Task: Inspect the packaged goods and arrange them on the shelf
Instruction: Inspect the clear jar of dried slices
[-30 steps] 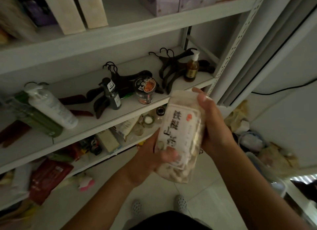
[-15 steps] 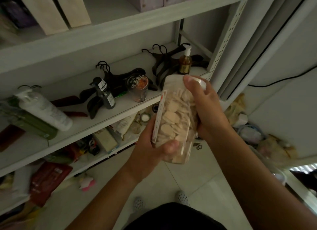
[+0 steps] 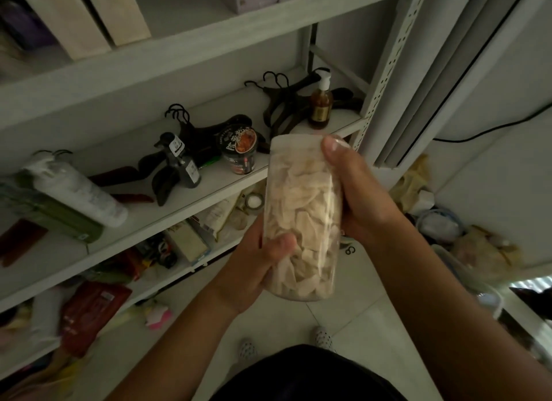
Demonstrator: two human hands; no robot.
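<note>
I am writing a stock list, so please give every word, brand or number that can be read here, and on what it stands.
Nothing can be read with certainty.
Clear jar, gripped by the left hand and right hand: no label faces the camera.
Noodle cup: lid print too blurred.
Dark spray bottle: white labels too small.
Amber pump bottle: label too small.
Red packet: print blurred.

hands (image 3: 310, 221) gripping clear jar (image 3: 301, 218), shelf (image 3: 209, 185)
</note>
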